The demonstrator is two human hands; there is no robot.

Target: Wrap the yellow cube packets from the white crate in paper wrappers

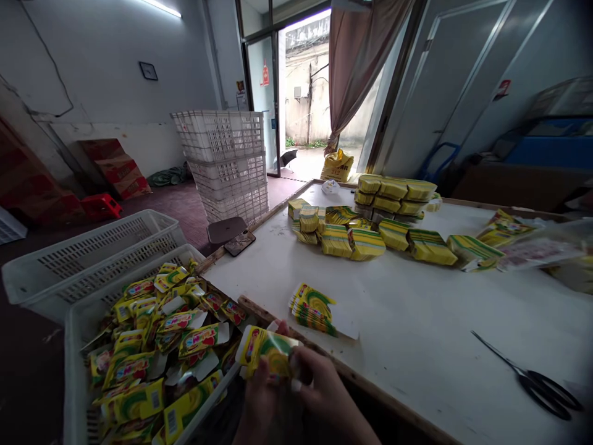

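Note:
Both my hands hold one small yellow-green packet (266, 351) just off the near edge of the white table (417, 334). My left hand (259, 395) grips it from below with fingers curled. My right hand (319, 386) pinches its right side. Beside my hands, a white crate (74, 346) on the left is full of several loose packets of the same kind. A small fanned stack of flat packets (312, 307) lies on the table just beyond my hands.
Bundles of stacked yellow packets (370, 238) lie across the far half of the table. Black scissors (537, 380) rest at the near right. A phone (239, 242) sits at the table's left corner. Empty white crates (222, 161) stand stacked near the open doorway.

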